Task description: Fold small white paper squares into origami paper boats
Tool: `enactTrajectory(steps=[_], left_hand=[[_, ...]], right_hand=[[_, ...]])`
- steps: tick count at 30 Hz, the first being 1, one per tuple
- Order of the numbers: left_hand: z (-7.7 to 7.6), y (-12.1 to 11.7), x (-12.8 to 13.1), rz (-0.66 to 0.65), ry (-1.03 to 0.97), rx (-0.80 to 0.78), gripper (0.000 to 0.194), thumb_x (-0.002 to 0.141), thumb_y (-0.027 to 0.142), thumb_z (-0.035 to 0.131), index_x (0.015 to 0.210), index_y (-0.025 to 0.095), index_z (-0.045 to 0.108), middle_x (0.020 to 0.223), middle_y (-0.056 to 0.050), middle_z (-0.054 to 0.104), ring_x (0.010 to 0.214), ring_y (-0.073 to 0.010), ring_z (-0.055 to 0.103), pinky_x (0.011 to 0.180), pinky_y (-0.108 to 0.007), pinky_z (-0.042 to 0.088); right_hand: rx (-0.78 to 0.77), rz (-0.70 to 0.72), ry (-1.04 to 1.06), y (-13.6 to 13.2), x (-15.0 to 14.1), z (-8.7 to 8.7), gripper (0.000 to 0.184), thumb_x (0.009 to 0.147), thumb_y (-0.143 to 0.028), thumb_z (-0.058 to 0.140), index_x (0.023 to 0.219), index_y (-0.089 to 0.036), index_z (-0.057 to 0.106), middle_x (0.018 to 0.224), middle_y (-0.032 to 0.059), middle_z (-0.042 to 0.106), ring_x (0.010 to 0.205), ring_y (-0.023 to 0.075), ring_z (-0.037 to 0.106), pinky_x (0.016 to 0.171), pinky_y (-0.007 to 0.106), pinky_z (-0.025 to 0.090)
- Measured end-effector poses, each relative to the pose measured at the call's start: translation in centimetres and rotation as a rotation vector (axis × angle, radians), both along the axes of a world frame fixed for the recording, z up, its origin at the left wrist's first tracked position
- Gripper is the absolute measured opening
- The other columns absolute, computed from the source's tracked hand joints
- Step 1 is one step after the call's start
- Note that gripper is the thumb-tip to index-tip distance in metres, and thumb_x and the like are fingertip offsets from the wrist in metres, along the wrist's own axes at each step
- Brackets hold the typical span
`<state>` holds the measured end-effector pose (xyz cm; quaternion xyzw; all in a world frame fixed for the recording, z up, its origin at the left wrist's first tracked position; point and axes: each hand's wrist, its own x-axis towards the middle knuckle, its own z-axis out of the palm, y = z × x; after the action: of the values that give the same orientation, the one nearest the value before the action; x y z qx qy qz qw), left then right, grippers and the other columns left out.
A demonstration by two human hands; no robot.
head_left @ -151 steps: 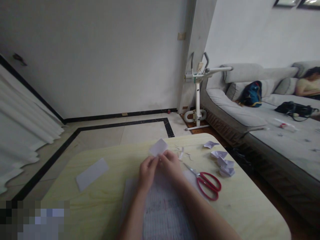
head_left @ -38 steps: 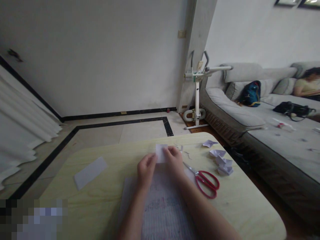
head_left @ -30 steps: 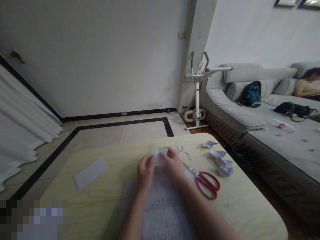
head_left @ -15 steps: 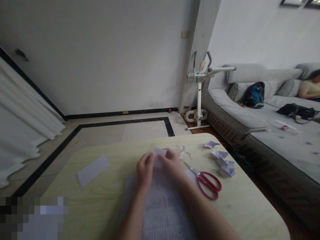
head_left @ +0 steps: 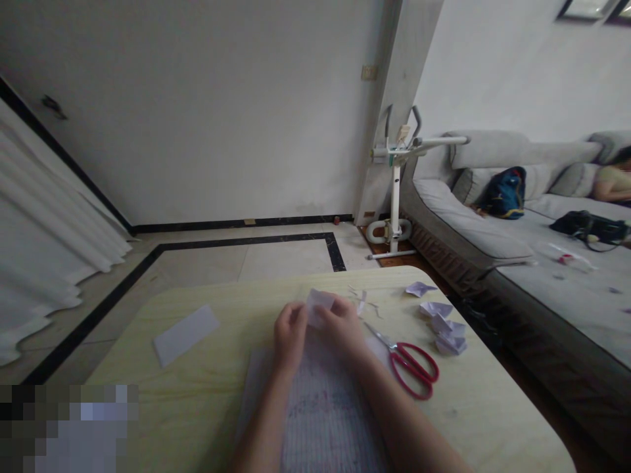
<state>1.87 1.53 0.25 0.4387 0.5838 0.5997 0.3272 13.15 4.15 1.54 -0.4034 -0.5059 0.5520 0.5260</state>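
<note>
A small piece of white paper (head_left: 318, 307) is held up between both hands over the table's middle. My left hand (head_left: 290, 332) pinches its left edge with curled fingers. On the right side, my right hand (head_left: 341, 323) is closed on the same piece, thumb across its front. Beneath my forearms lies a lined sheet with writing (head_left: 328, 414). Red-handled scissors (head_left: 413, 368) rest right of my right hand, blades pointing toward the paper scraps (head_left: 362, 302). Several folded paper pieces (head_left: 446, 328) sit near the table's right edge.
A white paper rectangle (head_left: 185, 335) lies on the left of the wooden table (head_left: 197, 407). Beyond the right edge stands a grey sofa (head_left: 542, 295) with a backpack (head_left: 507, 192), a black bag (head_left: 591, 226) and a person (head_left: 614, 180). White exercise equipment (head_left: 396, 190) stands behind.
The view has shifted slightly, so everything appears a little farther right. Both hands keep hold of the small paper, which looks slightly more tilted.
</note>
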Motion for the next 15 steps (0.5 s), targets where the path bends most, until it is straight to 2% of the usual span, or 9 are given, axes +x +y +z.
enactTrajectory(steps=[6,15], left_hand=[[0.2,0.0,0.0,0.012,0.0,-0.014,0.021,0.076,0.035,0.055,0.078,0.015,0.06,0.073,-0.003,0.063,0.07,-0.0169,0.059,0.062,-0.025,0.047],[-0.3,0.0,0.2,-0.011,0.096,0.04,0.021,0.078,0.035,0.054,0.08,0.015,0.061,0.075,-0.003,0.064,0.071,-0.0164,0.06,0.064,-0.024,0.048]], right_hand=[[0.097,-0.042,-0.103,-0.2,-0.2,0.2,0.027,0.069,-0.018,0.054,0.092,-0.015,0.068,0.083,0.0045,0.068,0.075,0.0188,0.061,0.066,0.028,0.048],[-0.034,-0.077,0.003,1.1,0.6,-1.5,0.022,0.066,-0.024,0.064,0.087,-0.018,0.064,0.073,0.0004,0.065,0.066,0.0172,0.059,0.06,0.026,0.047]])
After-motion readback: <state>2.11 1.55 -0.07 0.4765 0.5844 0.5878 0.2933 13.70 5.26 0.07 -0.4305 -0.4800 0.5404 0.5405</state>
